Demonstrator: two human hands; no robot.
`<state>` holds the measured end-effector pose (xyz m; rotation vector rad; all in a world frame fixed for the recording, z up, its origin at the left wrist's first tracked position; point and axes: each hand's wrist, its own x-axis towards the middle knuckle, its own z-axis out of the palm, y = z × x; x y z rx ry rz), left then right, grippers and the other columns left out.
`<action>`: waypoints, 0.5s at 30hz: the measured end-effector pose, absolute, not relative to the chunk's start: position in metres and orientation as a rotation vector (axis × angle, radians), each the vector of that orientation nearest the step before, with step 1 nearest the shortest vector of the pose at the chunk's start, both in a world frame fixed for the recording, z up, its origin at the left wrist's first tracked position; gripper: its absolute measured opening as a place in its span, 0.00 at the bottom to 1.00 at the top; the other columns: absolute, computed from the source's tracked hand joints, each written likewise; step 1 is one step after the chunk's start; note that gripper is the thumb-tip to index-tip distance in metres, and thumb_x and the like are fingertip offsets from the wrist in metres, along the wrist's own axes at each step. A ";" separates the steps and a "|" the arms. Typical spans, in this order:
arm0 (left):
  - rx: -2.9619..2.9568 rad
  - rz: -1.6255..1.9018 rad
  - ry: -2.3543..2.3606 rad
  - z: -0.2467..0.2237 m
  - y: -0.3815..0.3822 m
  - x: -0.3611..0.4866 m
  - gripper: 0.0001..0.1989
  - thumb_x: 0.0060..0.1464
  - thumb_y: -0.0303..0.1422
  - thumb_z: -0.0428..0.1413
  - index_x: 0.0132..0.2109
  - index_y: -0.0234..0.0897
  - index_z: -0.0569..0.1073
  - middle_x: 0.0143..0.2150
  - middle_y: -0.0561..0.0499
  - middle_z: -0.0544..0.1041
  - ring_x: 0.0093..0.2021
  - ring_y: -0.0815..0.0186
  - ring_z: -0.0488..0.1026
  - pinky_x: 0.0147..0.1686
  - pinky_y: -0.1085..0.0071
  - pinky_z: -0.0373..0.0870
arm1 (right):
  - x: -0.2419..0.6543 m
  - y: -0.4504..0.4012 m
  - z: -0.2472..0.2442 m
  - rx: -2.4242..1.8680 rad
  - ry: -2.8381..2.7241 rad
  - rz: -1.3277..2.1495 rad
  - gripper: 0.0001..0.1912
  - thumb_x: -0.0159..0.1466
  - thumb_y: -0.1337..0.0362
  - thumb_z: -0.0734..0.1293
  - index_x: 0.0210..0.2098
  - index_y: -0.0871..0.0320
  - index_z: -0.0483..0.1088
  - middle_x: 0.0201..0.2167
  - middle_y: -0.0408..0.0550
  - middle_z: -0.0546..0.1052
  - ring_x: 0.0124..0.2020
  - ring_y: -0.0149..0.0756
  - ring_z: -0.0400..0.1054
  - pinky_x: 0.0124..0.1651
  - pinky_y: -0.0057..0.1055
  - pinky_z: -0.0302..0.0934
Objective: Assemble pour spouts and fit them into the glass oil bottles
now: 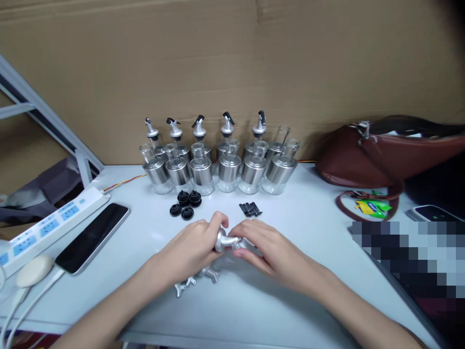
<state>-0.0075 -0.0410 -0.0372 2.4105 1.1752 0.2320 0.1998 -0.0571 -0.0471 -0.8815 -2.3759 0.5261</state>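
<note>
Above the front of the table, my left hand [192, 247] is closed around the wide base of a silver pour spout [222, 240]. My right hand [269, 245] pinches at the spout's narrow end, and a silvery piece under its fingers is partly hidden. Loose small silver levers [210, 274] lie under and beside my left wrist. Beyond my hands are several black ribbed stoppers [184, 198] on the left and a small pile of short black pieces [250, 209] on the right.
Two rows of glass bottles with steel bands [201, 169] stand at the back, several in the rear row with spouts fitted. A power strip [51, 225] and phone [92, 238] lie left. To the right are a brown bag [385, 150] and a green-yellow packet [372, 208].
</note>
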 end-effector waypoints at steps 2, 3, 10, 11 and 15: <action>2.477 0.261 1.176 -0.041 -0.044 -0.002 0.18 0.51 0.21 0.49 0.49 0.38 0.59 0.30 0.50 0.75 0.30 0.59 0.75 0.28 0.70 0.66 | 0.196 -0.059 -0.048 -0.859 -2.395 0.426 0.13 0.71 0.58 0.57 0.42 0.61 0.68 0.34 0.52 0.76 0.34 0.38 0.71 0.38 0.34 0.64; 2.495 0.268 1.188 -0.042 -0.045 0.000 0.19 0.50 0.20 0.48 0.49 0.38 0.59 0.31 0.49 0.75 0.31 0.58 0.75 0.29 0.69 0.67 | 0.194 -0.060 -0.048 -0.856 -2.410 0.361 0.14 0.71 0.58 0.57 0.41 0.62 0.68 0.33 0.52 0.76 0.33 0.38 0.70 0.37 0.33 0.63; 2.584 0.252 1.213 -0.043 -0.053 0.009 0.23 0.46 0.20 0.47 0.52 0.35 0.60 0.36 0.44 0.78 0.37 0.55 0.77 0.34 0.66 0.70 | 0.195 -0.055 -0.052 -0.729 -2.501 -0.071 0.23 0.73 0.57 0.50 0.29 0.60 0.67 0.25 0.48 0.72 0.26 0.34 0.63 0.31 0.30 0.54; 2.601 0.246 1.215 -0.042 -0.053 0.010 0.24 0.45 0.19 0.47 0.52 0.35 0.60 0.35 0.44 0.78 0.36 0.54 0.77 0.34 0.66 0.70 | 0.196 -0.054 -0.053 -0.710 -2.498 -0.124 0.23 0.73 0.58 0.50 0.28 0.60 0.67 0.25 0.47 0.72 0.26 0.33 0.62 0.31 0.30 0.53; 2.671 0.241 1.234 -0.038 -0.053 0.011 0.29 0.43 0.18 0.46 0.55 0.32 0.60 0.29 0.47 0.78 0.31 0.55 0.75 0.36 0.63 0.69 | 0.197 -0.051 -0.051 -0.632 -2.455 -0.366 0.21 0.73 0.61 0.53 0.28 0.59 0.68 0.23 0.45 0.71 0.25 0.33 0.58 0.31 0.30 0.51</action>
